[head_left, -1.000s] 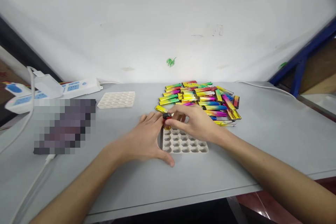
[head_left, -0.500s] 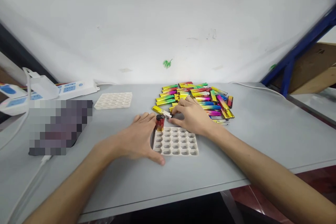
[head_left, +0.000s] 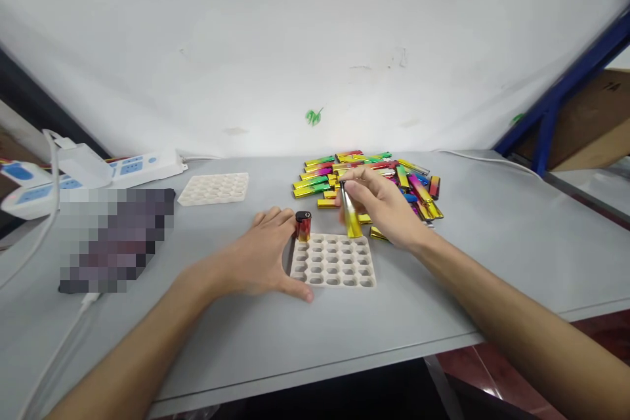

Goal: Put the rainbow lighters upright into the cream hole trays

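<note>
A white tray [head_left: 323, 271] with rows of oval holes lies in front of me. One red and gold lighter [head_left: 304, 228] with a black top stands upright in its far left corner. My left hand [head_left: 263, 249] rests along the tray's left side, thumb and fingers spread apart. Above the tray's far edge, my right hand [head_left: 378, 200] pinches a silver and yellow lighter [head_left: 351, 213] by its upper end, tilted with the yellow end down. Behind that hand is a loose pile of shiny multicoloured lighters [head_left: 314, 189], partly hidden by the fingers.
Another white holed tray [head_left: 213, 188] lies at the back left. Further left are power strips [head_left: 132, 165] with a white cable and a dark, pixelated object [head_left: 118, 243]. A wall stands behind the table, and a blue metal frame [head_left: 546, 134] rises at the right.
My right hand has picked the silver and yellow lighter off the near left of the pile and raised it upright towards the tray. My left hand has stayed beside the tray.
</note>
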A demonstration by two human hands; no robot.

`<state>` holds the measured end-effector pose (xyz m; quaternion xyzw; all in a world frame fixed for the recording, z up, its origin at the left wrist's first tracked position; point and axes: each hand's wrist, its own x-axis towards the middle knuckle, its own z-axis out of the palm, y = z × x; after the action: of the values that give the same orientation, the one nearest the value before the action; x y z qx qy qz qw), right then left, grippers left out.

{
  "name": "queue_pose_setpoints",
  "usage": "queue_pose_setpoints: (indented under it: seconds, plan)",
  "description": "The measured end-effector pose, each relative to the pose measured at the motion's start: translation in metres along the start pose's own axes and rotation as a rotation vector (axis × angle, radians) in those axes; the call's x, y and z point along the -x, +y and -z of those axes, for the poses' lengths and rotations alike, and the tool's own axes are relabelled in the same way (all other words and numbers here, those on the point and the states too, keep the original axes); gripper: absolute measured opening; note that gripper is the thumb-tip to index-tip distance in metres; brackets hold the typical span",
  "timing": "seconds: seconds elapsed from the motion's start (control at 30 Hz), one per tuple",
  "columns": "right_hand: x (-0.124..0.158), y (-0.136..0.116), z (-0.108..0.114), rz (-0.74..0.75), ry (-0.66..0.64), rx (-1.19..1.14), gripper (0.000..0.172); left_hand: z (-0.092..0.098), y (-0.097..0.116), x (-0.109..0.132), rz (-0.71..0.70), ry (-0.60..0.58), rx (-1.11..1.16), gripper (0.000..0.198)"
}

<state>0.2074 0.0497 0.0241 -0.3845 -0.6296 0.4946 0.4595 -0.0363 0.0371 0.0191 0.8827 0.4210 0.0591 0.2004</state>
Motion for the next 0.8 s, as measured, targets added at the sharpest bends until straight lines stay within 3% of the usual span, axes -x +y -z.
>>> queue_pose_setpoints:
  seconds: [0.23, 0.43, 0.63, 0.8]
  plan:
    - [-0.0002, -0.0027, -0.0079, -0.262, 0.058, -0.045, 0.019, -0.0034, -0.0038, -0.0006, -0.012, 0.033, -0.012, 0.074]
    - [-0.0005, -0.0017, -0.0022, -0.181, 0.037, -0.048, 0.03, -0.0011, -0.0005, -0.0013, 0.008, 0.041, -0.014, 0.073]
    - [-0.0021, 0.0026, -0.0001, -0.294, 0.08, -0.235, 0.052, -0.0009, -0.0017, -0.0018, 0.007, 0.018, -0.031, 0.068]
    - [-0.0023, 0.0029, -0.0021, -0.251, 0.122, -0.239, 0.043, -0.0015, -0.0024, -0.002, 0.008, 0.024, -0.026, 0.068]
